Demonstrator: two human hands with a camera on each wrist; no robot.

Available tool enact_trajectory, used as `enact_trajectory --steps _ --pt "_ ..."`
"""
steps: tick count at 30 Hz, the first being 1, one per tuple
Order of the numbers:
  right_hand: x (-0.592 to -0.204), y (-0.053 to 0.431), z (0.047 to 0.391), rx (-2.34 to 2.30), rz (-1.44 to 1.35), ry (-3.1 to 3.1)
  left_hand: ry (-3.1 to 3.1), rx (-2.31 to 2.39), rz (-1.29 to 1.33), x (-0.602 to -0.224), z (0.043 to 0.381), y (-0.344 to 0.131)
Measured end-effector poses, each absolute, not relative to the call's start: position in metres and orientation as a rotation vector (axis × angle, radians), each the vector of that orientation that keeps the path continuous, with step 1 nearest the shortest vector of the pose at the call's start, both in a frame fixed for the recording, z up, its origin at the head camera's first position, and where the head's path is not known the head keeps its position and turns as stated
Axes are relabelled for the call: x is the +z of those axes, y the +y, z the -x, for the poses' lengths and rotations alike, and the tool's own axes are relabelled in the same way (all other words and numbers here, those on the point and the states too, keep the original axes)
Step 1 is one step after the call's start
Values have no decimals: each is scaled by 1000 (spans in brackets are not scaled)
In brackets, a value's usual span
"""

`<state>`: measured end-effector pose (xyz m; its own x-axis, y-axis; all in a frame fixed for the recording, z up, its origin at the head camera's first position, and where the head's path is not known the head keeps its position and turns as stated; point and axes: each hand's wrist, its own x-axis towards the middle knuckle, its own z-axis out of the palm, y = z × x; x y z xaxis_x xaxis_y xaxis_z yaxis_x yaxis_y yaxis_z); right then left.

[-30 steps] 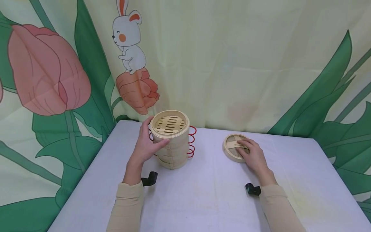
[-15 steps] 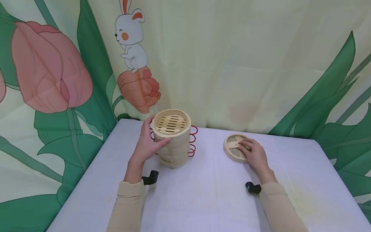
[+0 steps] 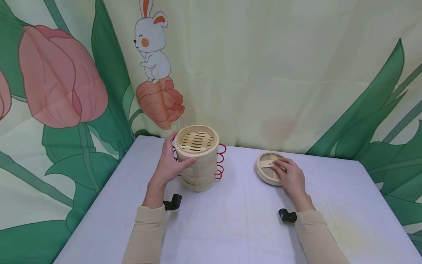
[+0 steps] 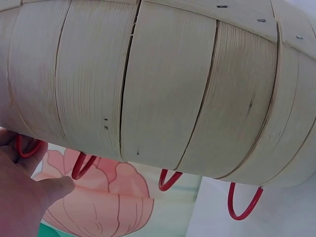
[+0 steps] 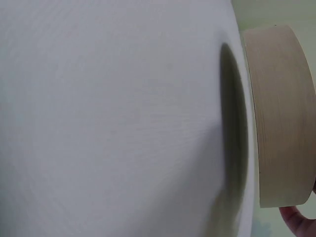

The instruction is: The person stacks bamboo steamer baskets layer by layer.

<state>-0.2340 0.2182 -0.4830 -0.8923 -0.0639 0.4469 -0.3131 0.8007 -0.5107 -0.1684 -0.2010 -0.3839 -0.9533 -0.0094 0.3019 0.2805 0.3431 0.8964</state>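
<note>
On the white cloth in the head view stands a tall stack of bamboo steamer baskets (image 3: 199,172), with a slotted floor showing in its uncovered top tier. My left hand (image 3: 168,165) holds the upper left side of the stack, thumb across the front and fingers behind. In the left wrist view, red loops (image 4: 170,180) line the side of the stack near my left hand (image 4: 22,192). To the right, my right hand (image 3: 291,178) pinches the strap of a round bamboo lid (image 3: 262,172). The right wrist view shows the lid's side wall (image 5: 284,118) slightly above the cloth; most of that hand is hidden.
The table (image 3: 227,227) is covered in white cloth, its back edge close behind the stack and lid. A printed curtain (image 3: 263,73) with a rabbit, flowers and leaves hangs behind. Black wrist-worn devices (image 3: 173,202) stick out beside both wrists.
The right hand's fingers have drawn together on the lid's strap. Everything drifts slightly rightward as the head view shifts; the left hand keeps its hold on the stack.
</note>
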Motion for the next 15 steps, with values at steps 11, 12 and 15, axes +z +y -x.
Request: enact_trajectory --steps 11,12,15 --pt "-455 210 227 878 -250 -2538 -2350 -1642 252 -386 167 -200" --pt "-451 209 227 883 -244 -2534 -2352 -1639 254 -386 167 -200" --pt "-442 205 227 883 -253 -2511 -2352 -1644 254 -385 167 -200"
